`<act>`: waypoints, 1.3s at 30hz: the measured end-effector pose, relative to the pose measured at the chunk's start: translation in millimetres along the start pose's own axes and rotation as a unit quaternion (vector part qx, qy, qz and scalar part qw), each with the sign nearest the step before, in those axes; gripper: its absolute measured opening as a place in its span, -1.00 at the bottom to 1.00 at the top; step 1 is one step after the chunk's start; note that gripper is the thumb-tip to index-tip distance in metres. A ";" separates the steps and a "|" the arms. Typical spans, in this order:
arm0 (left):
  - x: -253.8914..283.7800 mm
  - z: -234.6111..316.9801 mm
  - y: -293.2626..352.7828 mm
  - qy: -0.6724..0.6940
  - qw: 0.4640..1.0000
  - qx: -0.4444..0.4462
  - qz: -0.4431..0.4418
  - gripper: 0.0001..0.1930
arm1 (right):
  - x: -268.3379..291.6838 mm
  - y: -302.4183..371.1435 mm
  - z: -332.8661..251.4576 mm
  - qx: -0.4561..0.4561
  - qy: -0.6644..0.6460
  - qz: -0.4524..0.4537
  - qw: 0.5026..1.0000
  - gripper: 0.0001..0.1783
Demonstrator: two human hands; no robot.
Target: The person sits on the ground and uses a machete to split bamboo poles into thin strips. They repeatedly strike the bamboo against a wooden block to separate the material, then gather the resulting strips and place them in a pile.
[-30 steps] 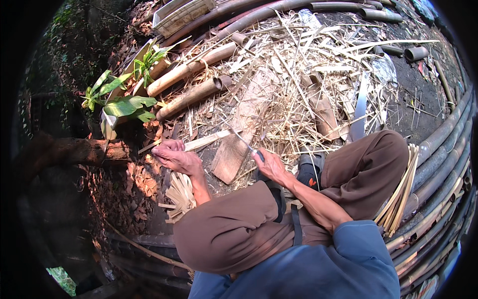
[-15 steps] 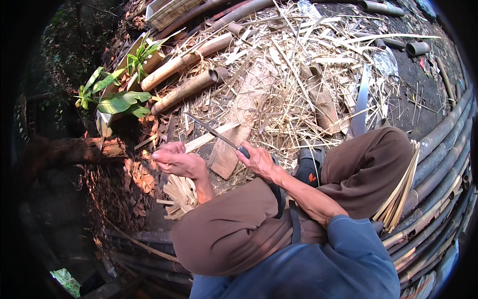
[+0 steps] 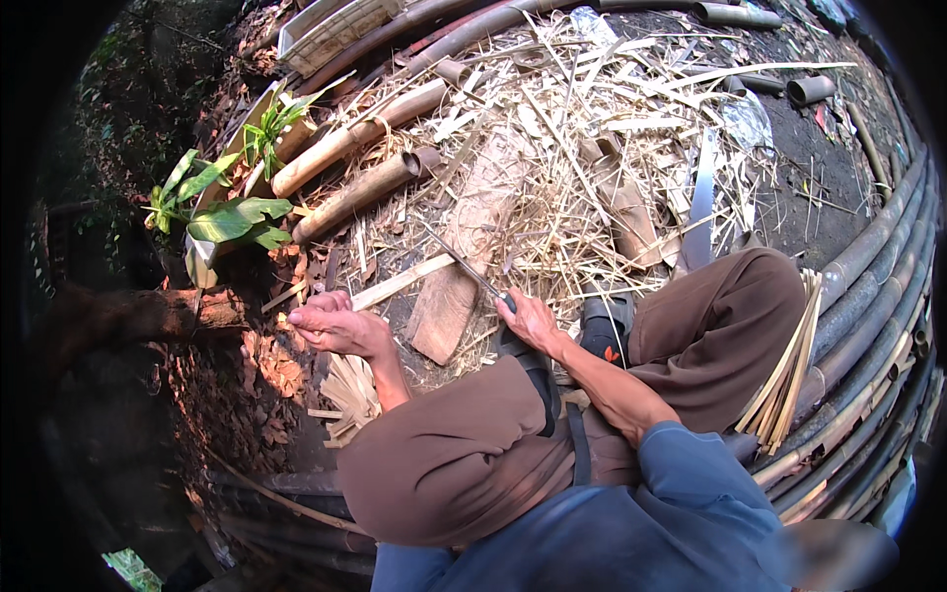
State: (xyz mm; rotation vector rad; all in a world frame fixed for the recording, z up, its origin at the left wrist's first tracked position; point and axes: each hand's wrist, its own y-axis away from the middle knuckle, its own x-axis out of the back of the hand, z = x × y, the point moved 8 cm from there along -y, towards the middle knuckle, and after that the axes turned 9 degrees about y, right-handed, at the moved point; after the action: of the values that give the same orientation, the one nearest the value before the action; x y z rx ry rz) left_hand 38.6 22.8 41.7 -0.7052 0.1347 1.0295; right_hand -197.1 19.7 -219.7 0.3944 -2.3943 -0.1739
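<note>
While the right hand [image 3: 533, 324] grasps a knife [image 3: 508, 302] by its dark handle, fingers wrapped round it, the narrow blade slants up and to the left, toward the far end of a pale strip [image 3: 400, 282]. That strip lies between the two hands, its upper end reaching over or near a flat wooden board [image 3: 441, 321] on the ground. The left hand [image 3: 340, 327] has its fingers curled in and the thumb laid along them; the lower end of the strip disappears just beside it, and I cannot tell whether the hand grips it.

Below the left hand, a fanned bundle of short strips [image 3: 348, 393] rests close to the left knee. Beside the right knee stands a second bundle of longer strips [image 3: 784, 370], with dark bamboo poles [image 3: 873, 281] curving past it along the right.

Beyond the board spreads a thick scatter of shavings [image 3: 557, 197], with a split bamboo piece [image 3: 631, 222] and a long silvery blade [image 3: 701, 202] among them. Two bamboo tubes [image 3: 347, 203] lie to the upper left, next to a green leafy plant [image 3: 229, 219], and a pale crate [image 3: 340, 39] sits farther back. The person sits with bent knees, in brown trousers [image 3: 434, 449] and a blue shirt [image 3: 562, 543].
</note>
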 end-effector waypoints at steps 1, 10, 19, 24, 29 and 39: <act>8.4 2.4 -1.3 -0.038 0.999 -0.014 0.013 -0.50 | -2.1 2.6 -2.9 -0.005 0.007 -0.009 1.000 -0.58; 38.4 -101.4 39.0 -0.248 0.962 0.062 -0.099 -0.36 | -2.4 3.6 27.1 -0.055 -0.099 -0.053 0.992 -0.48; 32.9 -89.1 -7.3 0.031 0.969 0.219 -0.109 -0.43 | 5.0 8.9 53.6 -0.166 -0.159 0.060 0.971 -0.44; 0.8 -90.8 39.1 0.002 0.912 0.307 -0.270 -0.76 | 7.6 19.4 52.7 -0.152 -0.155 0.047 0.975 -0.44; 46.0 -138.6 29.6 -0.307 0.887 0.145 -0.313 -0.61 | 13.3 26.8 10.8 -0.097 -0.191 -0.019 0.977 -0.45; -14.3 1.4 -15.6 0.102 0.993 0.026 -0.056 -0.61 | 17.5 21.4 27.3 -0.107 -0.089 0.061 0.988 -0.55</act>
State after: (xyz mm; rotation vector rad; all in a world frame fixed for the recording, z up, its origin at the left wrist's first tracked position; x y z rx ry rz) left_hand 43.5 8.1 56.2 -0.7606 0.2948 0.8428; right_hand -232.6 34.6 -224.4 0.1358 -2.5337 -0.4214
